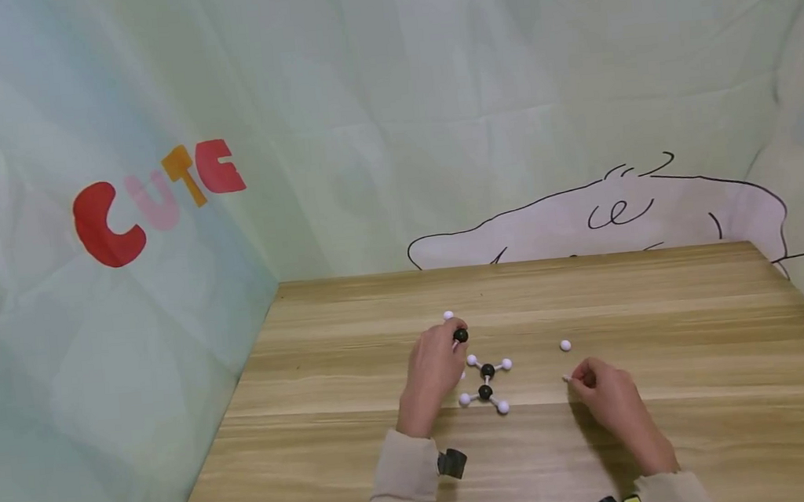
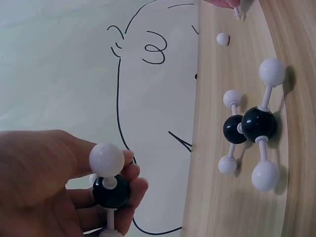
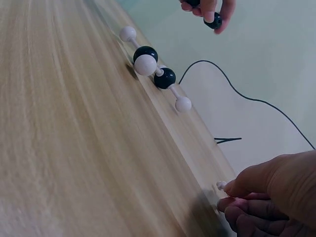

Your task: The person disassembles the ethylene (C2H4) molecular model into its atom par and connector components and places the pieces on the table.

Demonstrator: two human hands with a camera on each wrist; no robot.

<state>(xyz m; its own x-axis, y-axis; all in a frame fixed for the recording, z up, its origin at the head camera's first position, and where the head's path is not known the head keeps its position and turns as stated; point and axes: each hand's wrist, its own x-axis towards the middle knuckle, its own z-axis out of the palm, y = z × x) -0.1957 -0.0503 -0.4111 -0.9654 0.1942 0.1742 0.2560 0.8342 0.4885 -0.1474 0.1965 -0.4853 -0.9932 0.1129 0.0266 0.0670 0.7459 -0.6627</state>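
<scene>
My left hand (image 1: 432, 368) is raised above the table and grips a ball-and-stick molecular model (image 2: 111, 192) of black and white balls, partly hidden by the fingers. Beside it on the tabletop lies a second molecular model (image 1: 486, 392), two joined black balls with two white balls on each. Over to the right, the thumb and finger of my right hand (image 1: 612, 398) pinch a small white connector peg (image 3: 220, 185), low over the wood. A loose white ball (image 1: 565, 345) sits just beyond that hand.
The wood-grain table (image 1: 350, 310) ends at a pale fabric backdrop (image 1: 505, 117) with line drawings. Red, pink and orange letters (image 1: 108, 227) mark the left fabric wall. Dark wrist cameras (image 1: 452, 463) sit at both sleeves.
</scene>
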